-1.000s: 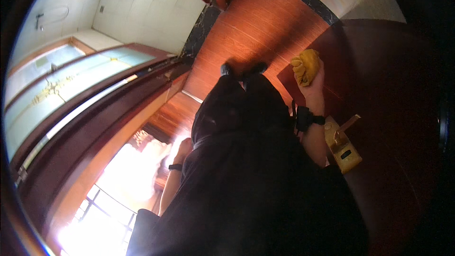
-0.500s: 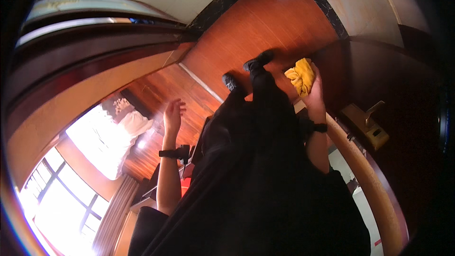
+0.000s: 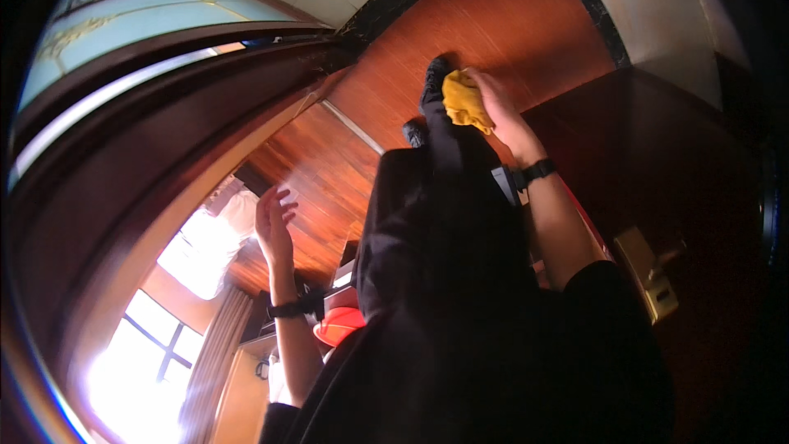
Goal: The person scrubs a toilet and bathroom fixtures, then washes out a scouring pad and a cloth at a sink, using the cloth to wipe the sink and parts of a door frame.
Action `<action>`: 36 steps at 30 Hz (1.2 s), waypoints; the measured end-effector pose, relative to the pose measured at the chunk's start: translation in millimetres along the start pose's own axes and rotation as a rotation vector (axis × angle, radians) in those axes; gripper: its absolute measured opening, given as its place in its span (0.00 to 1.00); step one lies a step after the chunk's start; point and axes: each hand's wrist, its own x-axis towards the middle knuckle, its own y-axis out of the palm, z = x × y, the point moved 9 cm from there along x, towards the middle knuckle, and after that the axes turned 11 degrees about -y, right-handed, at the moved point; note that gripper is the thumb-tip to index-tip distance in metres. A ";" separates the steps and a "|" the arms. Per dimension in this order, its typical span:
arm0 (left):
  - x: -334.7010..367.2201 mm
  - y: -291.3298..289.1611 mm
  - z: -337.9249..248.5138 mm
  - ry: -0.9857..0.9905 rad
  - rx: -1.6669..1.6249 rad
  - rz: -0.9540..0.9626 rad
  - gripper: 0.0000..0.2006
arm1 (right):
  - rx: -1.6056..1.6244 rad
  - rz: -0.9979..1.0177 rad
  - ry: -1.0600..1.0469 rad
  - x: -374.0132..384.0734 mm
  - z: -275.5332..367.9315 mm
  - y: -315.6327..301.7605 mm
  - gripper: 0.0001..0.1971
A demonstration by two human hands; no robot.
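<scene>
A crumpled yellow cloth (image 3: 465, 102) is held in my right hand (image 3: 505, 117), out in front of my dark-clad legs. The fingers of that hand are wrapped behind the cloth and partly hidden by it. My left hand (image 3: 274, 226) hangs in the air on the left with its fingers apart and nothing in it. Both wrists wear a black band. Below the cloth, my black shoes (image 3: 436, 86) stand on the reddish-brown wood floor (image 3: 485, 25).
At right stands a dark brown door (image 3: 608, 140) with a brass handle plate (image 3: 645, 275). A dark door frame (image 3: 189, 107) runs along the left. A metal threshold strip (image 3: 352, 126) crosses the floor. Beyond are a white-covered bed (image 3: 201, 251), a bright window (image 3: 148, 362) and a red rounded object (image 3: 339, 326).
My right hand has swung forward and to the left with the cloth. My left hand has shifted left and a little lower. The view has turned, and my feet have moved.
</scene>
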 end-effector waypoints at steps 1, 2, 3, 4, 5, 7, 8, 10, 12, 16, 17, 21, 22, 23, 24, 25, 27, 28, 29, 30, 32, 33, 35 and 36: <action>7.8 5.7 -0.8 -0.020 -0.030 -0.016 0.17 | 0.035 0.116 0.071 20.9 -17.1 20.9 0.21; 17.8 16.3 1.7 -0.061 -0.032 -0.021 0.18 | 0.080 0.146 0.161 40.4 -38.8 35.7 0.21; 24.6 20.2 5.4 -0.107 -0.024 -0.035 0.18 | 0.102 0.135 0.187 56.3 -58.5 52.9 0.21; 34.8 26.7 9.2 -0.146 -0.011 -0.028 0.18 | -0.112 0.141 0.136 74.2 -73.7 64.4 0.21; 52.0 37.9 17.5 -0.188 0.033 -0.015 0.17 | -0.333 0.156 0.078 96.3 -84.3 77.1 0.21; 90.1 55.7 37.7 -0.238 0.120 0.032 0.17 | -0.208 0.214 0.154 130.5 -123.5 119.3 0.22; 113.7 85.5 51.1 -0.294 0.150 0.078 0.17 | -0.226 0.192 -0.024 158.9 -128.8 112.5 0.22; 142.6 115.0 78.1 -0.313 0.245 0.088 0.16 | -0.063 0.212 0.055 209.4 -168.6 137.6 0.20; 169.3 108.7 115.2 -0.323 0.456 0.059 0.17 | 0.181 0.253 0.117 242.2 -190.3 195.2 0.16; 206.5 114.7 137.1 -0.398 0.455 0.099 0.19 | -0.044 0.202 -0.104 289.9 -223.7 262.1 0.19; 215.3 121.0 133.9 -0.421 0.381 0.102 0.19 | -0.114 0.236 -0.185 301.4 -237.2 271.1 0.19; 255.0 72.3 112.4 -0.414 0.074 -0.022 0.20 | -0.323 0.281 -0.285 302.6 -286.2 329.0 0.21; 260.1 49.3 108.0 -0.356 0.024 -0.058 0.21 | -0.194 0.341 -0.220 311.7 -290.2 341.6 0.21; 263.7 30.2 113.3 -0.340 0.211 -0.107 0.21 | -0.193 0.345 -0.218 319.1 -302.1 342.8 0.21; 261.8 13.5 108.4 -0.273 0.219 -0.165 0.22 | -0.197 0.323 -0.224 324.4 -316.4 344.6 0.21; 260.4 2.5 105.1 -0.206 0.223 -0.210 0.22 | -0.208 0.297 -0.233 336.8 -331.9 339.8 0.22; 262.0 2.2 110.0 -0.230 0.312 -0.235 0.22 | -0.267 0.241 -0.214 379.2 -377.7 311.8 0.19; 266.8 7.9 116.3 -0.259 0.375 -0.224 0.22 | -0.269 0.169 -0.247 401.7 -395.5 294.1 0.18; 270.1 12.5 114.3 -0.282 0.428 -0.225 0.21 | -0.254 0.106 -0.292 424.4 -410.3 285.3 0.18; 273.2 15.8 113.1 -0.306 0.487 -0.222 0.21 | -0.282 0.076 -0.280 442.9 -430.9 278.2 0.17; 273.3 22.5 118.4 -0.340 0.563 -0.197 0.21 | -0.410 0.018 -0.277 481.7 -468.9 256.1 0.16; 274.8 24.1 120.1 -0.343 0.603 -0.181 0.21 | -0.502 -0.012 -0.278 498.0 -485.2 243.4 0.15; 281.2 30.0 111.9 -0.342 0.674 -0.153 0.20 | -0.660 -0.059 -0.202 507.5 -493.5 227.9 0.16; 283.8 44.0 115.8 -0.413 0.630 -0.134 0.20 | -0.632 -0.069 -0.238 499.4 -498.7 225.6 0.16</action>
